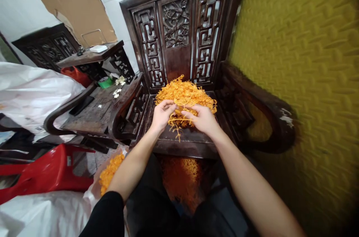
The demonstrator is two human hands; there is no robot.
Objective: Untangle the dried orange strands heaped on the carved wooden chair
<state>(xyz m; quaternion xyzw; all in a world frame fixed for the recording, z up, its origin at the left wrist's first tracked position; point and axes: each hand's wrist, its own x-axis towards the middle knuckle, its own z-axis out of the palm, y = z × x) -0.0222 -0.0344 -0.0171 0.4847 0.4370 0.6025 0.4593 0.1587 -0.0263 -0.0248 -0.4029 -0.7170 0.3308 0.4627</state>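
Left hand point(162, 114): my fingers curled, pinching strands at the near edge of the orange pile.
Right hand point(202, 118): fingers pressed together on the same clump, thumb gripping strands.
Orange stringy pile point(185, 94): heaped on the dark carved wooden chair point(179, 35) seat, a few strands dangling between my hands.
Below: more orange stuff in a bag point(110, 171) near my left arm.
Left side: red plastic stool point(42, 173), white sack point(33, 91).
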